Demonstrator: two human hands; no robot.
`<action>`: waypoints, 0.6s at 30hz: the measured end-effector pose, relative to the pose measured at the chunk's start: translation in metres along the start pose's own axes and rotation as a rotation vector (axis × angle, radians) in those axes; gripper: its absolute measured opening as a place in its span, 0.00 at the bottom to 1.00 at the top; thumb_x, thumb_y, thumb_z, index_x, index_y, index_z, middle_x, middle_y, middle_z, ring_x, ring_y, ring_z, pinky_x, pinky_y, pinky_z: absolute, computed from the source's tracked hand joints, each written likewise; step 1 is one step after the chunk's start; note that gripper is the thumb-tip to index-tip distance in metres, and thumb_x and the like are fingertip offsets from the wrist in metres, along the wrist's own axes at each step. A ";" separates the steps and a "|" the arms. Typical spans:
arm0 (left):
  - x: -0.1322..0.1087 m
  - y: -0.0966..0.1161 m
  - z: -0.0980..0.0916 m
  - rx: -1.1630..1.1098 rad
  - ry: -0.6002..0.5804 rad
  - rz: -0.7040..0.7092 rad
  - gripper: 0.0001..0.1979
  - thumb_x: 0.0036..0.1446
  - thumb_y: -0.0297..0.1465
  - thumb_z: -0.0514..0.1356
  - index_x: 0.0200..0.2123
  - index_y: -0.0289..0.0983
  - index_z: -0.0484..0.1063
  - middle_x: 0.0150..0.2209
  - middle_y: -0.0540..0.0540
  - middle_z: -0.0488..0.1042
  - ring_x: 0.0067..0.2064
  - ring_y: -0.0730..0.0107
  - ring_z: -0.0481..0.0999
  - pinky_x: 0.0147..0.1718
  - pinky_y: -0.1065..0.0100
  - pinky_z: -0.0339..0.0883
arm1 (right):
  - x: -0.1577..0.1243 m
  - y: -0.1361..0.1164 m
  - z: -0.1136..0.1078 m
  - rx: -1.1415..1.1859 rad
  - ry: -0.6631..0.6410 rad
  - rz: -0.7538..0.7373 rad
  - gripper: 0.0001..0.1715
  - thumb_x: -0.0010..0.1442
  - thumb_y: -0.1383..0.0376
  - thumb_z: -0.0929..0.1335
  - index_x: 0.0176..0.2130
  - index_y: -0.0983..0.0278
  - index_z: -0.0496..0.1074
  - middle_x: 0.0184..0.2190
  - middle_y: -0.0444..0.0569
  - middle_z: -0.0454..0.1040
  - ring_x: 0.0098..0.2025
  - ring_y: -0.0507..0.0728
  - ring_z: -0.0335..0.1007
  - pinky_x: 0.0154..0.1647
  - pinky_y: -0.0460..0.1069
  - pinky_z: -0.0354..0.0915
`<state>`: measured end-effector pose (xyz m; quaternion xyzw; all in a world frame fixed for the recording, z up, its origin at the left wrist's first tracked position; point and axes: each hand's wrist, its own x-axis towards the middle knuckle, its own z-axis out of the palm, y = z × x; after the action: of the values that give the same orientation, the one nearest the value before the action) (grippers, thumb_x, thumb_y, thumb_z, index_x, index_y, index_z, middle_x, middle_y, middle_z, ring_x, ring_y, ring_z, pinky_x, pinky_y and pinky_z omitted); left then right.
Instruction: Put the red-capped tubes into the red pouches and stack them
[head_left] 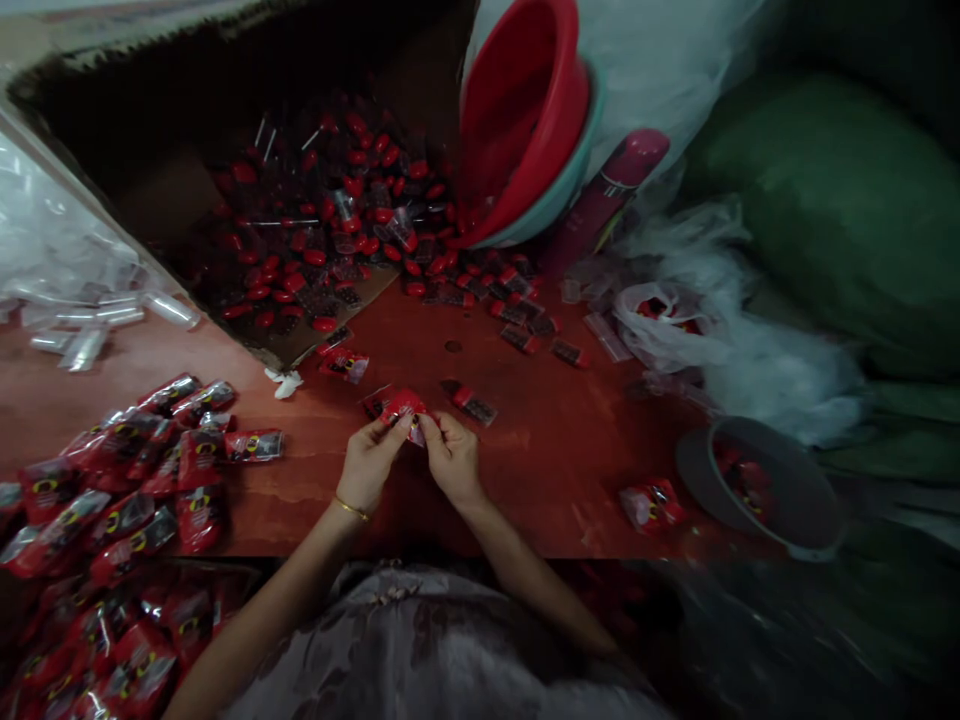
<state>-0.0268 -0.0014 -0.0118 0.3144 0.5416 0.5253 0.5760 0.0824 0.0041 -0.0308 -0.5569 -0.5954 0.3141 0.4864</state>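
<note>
Both of my hands meet over the red table near its front edge. A small red printed wrapper (pixel 405 404) is pinched between them. My left hand (pixel 370 462), with a gold bangle at the wrist, grips its left side. My right hand (pixel 453 455) grips its right side with thumb and fingers together. Just behind my right hand lies a small clear container with a red cap (pixel 472 402). Another red packet (pixel 346 365) rests behind my left hand.
Filled red packets (pixel 199 455) are piled at left. A cardboard box (pixel 142 205) of red-capped containers lies open at the back. Red (pixel 559 110) and teal basins, a spray can (pixel 600 195), plastic bags and a grey bowl (pixel 694 470) stand at right.
</note>
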 end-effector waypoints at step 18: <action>0.012 0.023 -0.006 -0.404 0.059 -0.345 0.20 0.25 0.34 0.73 0.20 0.34 0.67 0.28 0.50 0.77 0.28 0.74 0.75 0.33 0.71 0.67 | 0.024 0.034 -0.069 -0.826 -0.048 -0.048 0.29 0.57 0.53 0.63 0.51 0.70 0.64 0.53 0.65 0.64 0.53 0.69 0.58 0.50 0.64 0.55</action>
<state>-0.0400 0.0143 0.0045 0.0806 0.4878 0.5256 0.6924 0.1610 0.0218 -0.0340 -0.6839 -0.6954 0.0500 0.2151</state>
